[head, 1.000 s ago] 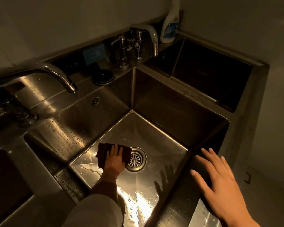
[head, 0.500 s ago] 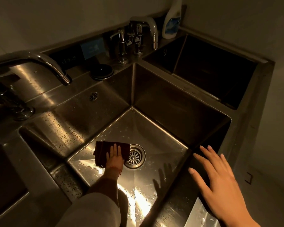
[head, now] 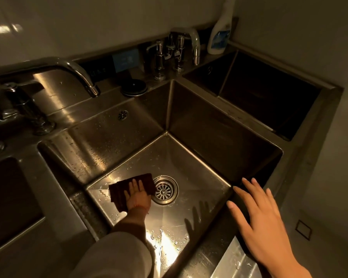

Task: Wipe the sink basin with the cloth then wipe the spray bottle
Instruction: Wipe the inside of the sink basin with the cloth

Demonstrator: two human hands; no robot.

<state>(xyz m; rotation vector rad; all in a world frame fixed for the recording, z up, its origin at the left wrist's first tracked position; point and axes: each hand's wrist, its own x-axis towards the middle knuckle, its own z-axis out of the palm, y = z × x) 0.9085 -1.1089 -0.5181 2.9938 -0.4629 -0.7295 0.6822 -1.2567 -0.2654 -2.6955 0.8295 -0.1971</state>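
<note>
Left hand (head: 138, 197) flat, pressing cloth (head: 129, 187) on sink (head: 189, 157) floor, still beside drain (head: 165, 190), barely shifted; right hand (head: 263, 213) remains spread, empty, over right rim.

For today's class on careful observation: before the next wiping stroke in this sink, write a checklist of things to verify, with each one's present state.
1. Left hand flat on the cloth: ok.
2. Cloth on the basin floor: ok.
3. Cloth clear of the drain: cannot tell, its edge reaches the rim.
4. Right hand free, open over the sink's edge: ok.
5. Spray bottle upright in the back corner: ok.
</note>
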